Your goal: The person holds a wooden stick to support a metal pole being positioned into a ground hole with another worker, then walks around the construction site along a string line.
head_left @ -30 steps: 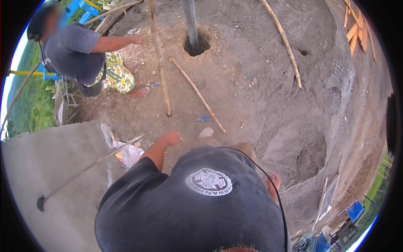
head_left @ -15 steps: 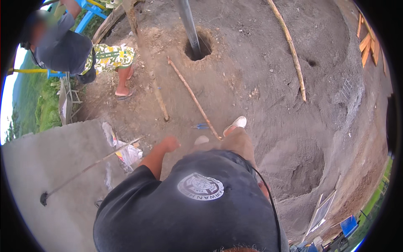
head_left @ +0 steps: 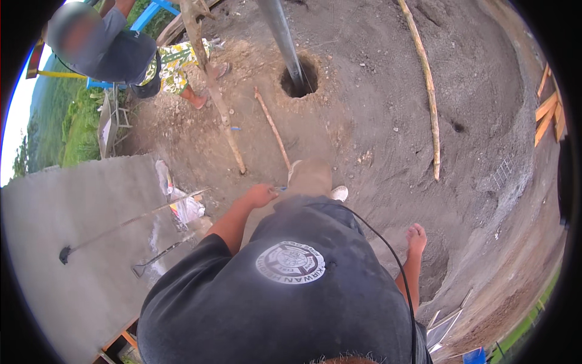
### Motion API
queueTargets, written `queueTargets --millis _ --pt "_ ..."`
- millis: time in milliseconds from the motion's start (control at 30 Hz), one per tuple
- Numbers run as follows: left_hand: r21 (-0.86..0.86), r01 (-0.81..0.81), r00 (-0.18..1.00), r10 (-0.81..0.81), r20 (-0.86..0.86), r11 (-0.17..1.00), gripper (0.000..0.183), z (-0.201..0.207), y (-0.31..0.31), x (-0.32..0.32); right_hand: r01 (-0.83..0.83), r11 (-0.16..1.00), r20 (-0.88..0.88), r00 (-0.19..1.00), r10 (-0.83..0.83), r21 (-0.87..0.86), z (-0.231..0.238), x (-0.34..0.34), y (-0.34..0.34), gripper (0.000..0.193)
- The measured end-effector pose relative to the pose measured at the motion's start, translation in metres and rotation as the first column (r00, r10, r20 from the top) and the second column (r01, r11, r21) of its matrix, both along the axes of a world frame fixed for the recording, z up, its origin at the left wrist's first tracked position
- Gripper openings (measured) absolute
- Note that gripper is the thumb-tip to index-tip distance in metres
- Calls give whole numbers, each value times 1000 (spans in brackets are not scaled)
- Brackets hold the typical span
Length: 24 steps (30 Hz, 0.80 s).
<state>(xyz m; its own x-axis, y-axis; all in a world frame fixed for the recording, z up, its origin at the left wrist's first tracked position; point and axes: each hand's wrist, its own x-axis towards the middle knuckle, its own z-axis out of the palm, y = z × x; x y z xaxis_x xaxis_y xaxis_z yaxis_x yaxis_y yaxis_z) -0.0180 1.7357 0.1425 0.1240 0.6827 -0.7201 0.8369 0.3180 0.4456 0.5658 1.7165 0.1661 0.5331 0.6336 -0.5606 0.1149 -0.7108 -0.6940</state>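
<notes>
My left hand (head_left: 262, 195) hangs beside my left thigh, loosely curled and seen from its back. Just past its fingertips shows a small blue piece of a tool (head_left: 280, 188), partly covered by my leg; I cannot tell whether the hand touches it. Out to the right, my right hand (head_left: 416, 238) is held away from my body, its fingers apart and holding nothing. A thin wooden stick (head_left: 273, 128) lies on the soil ahead of my forward foot. Beyond it, a grey metal post (head_left: 280, 42) leans in a round hole (head_left: 308, 85).
A wooden pole (head_left: 215, 100) stands between me and a person (head_left: 121, 48) at the upper left. Another long pole (head_left: 424, 79) lies ahead right. At left, a concrete slab (head_left: 73, 206) bears a long-handled tool (head_left: 121, 229); a torn bag (head_left: 185, 207) lies by its edge.
I have stepped forward, one leg now covering part of the blue-handled tool and stick. My right hand has swung out into view. The person at upper left has shifted right in view.
</notes>
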Motion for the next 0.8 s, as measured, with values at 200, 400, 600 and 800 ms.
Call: queueTargets --millis 200,400,600,800 --pt "-63 23 998 -26 -56 998 37 -42 29 -28 -30 987 10 999 32 -157 -19 -23 33 25" --pt "-300 140 981 -173 -87 943 42 -85 129 -92 -42 921 38 997 62 -387 23 -103 75 23" --pt "233 369 920 -390 48 899 39 -77 256 -112 -34 975 56 997 48 -222 24 -119 171 31" --pt "27 -48 991 45 126 998 39 -40 318 -89 -86 996 3 996 86 -2 31 -133 248 28"
